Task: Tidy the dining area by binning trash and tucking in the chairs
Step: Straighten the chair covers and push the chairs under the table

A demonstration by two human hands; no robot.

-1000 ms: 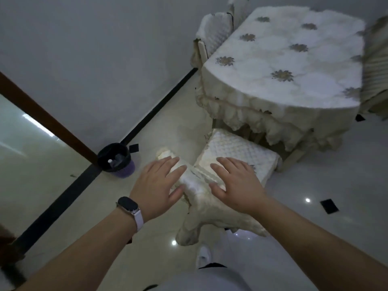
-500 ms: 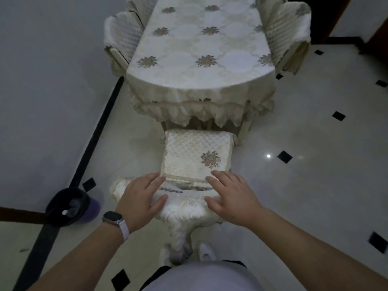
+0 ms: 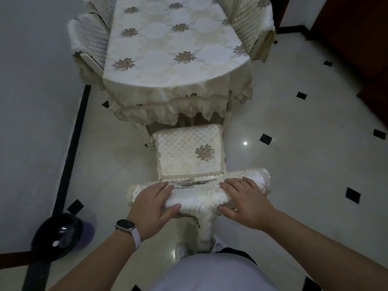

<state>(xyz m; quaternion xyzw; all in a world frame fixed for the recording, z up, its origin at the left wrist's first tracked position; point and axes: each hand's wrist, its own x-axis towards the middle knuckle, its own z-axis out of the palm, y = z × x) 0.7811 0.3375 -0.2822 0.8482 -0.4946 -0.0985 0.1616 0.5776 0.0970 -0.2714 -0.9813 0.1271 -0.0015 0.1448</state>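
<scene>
Chair (image 3: 189, 156) with a quilted cream cover sits at lower centre of the frame, back toward the camera. The far edge of its seat is just at the ruffled hem of the tablecloth (image 3: 189, 106) draping the desk (image 3: 168, 59), and most of the seat is out from under the desk. Left hand (image 3: 151, 204) is on the left part of the chair's padded top rail (image 3: 197, 196), fingers (image 3: 162, 185) curled over the top and thumb on the near side, gripping it. Right hand (image 3: 245, 204) is on the right part of the rail with the same grip, fingers over the top and thumb on the near face. Smartwatch (image 3: 126, 225) with a pale band is on the left wrist. Second chair (image 3: 88, 40) at upper left and third chair (image 3: 254, 24) at upper right are tight against the desk's sides. Trash bin (image 3: 58, 236), black liner over a purple body, stands on the floor (image 3: 294, 143) at lower left near the wall, beside the black floor strip (image 3: 71, 148). There is a small pale item inside; cannot tell what. Floor is white tile with black diamond insets.
</scene>
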